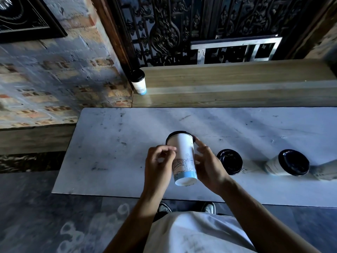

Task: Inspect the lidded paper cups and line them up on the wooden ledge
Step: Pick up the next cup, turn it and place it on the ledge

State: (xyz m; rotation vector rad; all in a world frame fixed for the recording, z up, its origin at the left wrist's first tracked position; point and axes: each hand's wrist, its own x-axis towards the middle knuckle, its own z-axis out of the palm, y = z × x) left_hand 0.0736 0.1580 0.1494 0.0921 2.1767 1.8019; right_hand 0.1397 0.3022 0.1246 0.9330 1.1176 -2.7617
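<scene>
Both hands, left [160, 161] and right [207, 165], grasp a lidded cup [183, 157] above the worktop [109, 143], tilted base-toward-viewer, likely for inspection. One cup [139, 82] stands at the ledge's [237, 83] left end; two cups [230, 161] [289, 163] wait on the worktop.

Paper cup [184, 157] matt, black plastic lid [177, 133]; wooden ledge [237, 83] grained; table [109, 143] white, scuffed.

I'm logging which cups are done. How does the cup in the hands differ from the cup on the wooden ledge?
The held cup is off the table, between the left hand and right hand; the ledge cup stands alone, untouched, at the ledge's left end. The held cup is tipped, its base towards the camera; the ledge cup is upright. Both are white with a black lid and a blue bottom band.
</scene>
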